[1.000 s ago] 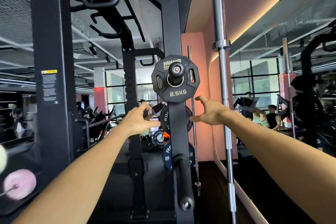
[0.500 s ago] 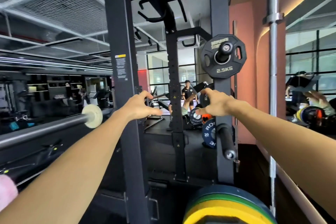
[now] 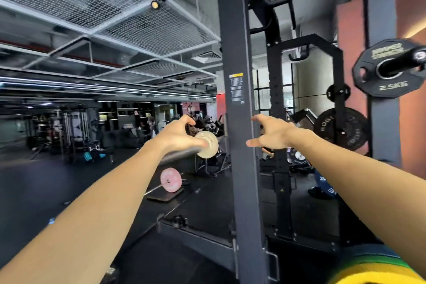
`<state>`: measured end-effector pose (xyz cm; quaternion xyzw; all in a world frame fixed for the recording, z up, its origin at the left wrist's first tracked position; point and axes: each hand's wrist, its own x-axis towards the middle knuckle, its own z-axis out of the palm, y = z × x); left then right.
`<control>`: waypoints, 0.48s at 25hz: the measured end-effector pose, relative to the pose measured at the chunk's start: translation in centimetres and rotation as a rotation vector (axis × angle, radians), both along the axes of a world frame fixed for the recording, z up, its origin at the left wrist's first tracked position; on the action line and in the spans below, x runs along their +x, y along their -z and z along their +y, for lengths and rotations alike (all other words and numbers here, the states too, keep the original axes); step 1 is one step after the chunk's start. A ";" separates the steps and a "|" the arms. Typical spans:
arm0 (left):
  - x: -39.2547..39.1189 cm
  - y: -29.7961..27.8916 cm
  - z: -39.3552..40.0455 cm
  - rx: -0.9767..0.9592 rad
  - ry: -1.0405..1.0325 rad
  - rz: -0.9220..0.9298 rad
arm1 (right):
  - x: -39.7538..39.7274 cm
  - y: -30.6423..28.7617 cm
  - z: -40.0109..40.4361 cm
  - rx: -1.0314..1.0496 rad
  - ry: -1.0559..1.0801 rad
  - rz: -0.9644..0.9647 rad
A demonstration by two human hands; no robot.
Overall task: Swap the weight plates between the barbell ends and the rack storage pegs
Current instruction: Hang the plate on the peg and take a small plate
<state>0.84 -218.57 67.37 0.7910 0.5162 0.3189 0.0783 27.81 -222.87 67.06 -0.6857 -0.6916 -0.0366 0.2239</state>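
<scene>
A black 2.5 kg plate (image 3: pixel 389 83) hangs on a storage peg (image 3: pixel 402 60) of the rack post at the far right. The barbell's grey sleeve (image 3: pixel 182 153) reaches in from the left and carries a small pale plate (image 3: pixel 207 145) near the rack upright (image 3: pixel 237 99). My left hand (image 3: pixel 178 132) hovers in front of that sleeve with loosely curved fingers and grips nothing that I can see. My right hand (image 3: pixel 272 137) is stretched out to the right of the upright, fingers spread, empty, well below and left of the 2.5 kg plate.
A large black plate (image 3: pixel 341 129) and a blue plate (image 3: pixel 322 182) sit on racks further back. Yellow and green plates (image 3: pixel 373 272) fill the bottom right corner. A pink plate (image 3: pixel 171 179) on another bar lies on the floor. People train in the background.
My view has swung left: the 2.5 kg plate has slid to the right edge, and the barbell end now lies behind my left hand. Both hands stay empty.
</scene>
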 end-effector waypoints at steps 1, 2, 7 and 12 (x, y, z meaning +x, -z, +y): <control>-2.4 -0.1 0.3 -0.008 -0.013 0.004 | -2.4 -0.1 0.5 -0.001 -0.008 -0.002; -4.5 -0.3 0.6 -0.018 -0.023 0.010 | -4.6 -0.2 1.0 -0.002 -0.017 -0.005; -12.5 -0.4 2.4 -0.064 -0.064 0.033 | -13.2 -0.2 4.2 -0.010 -0.066 -0.038; -15.9 -0.1 6.1 -0.071 -0.079 0.035 | -18.0 -0.3 8.8 -0.021 -0.131 -0.013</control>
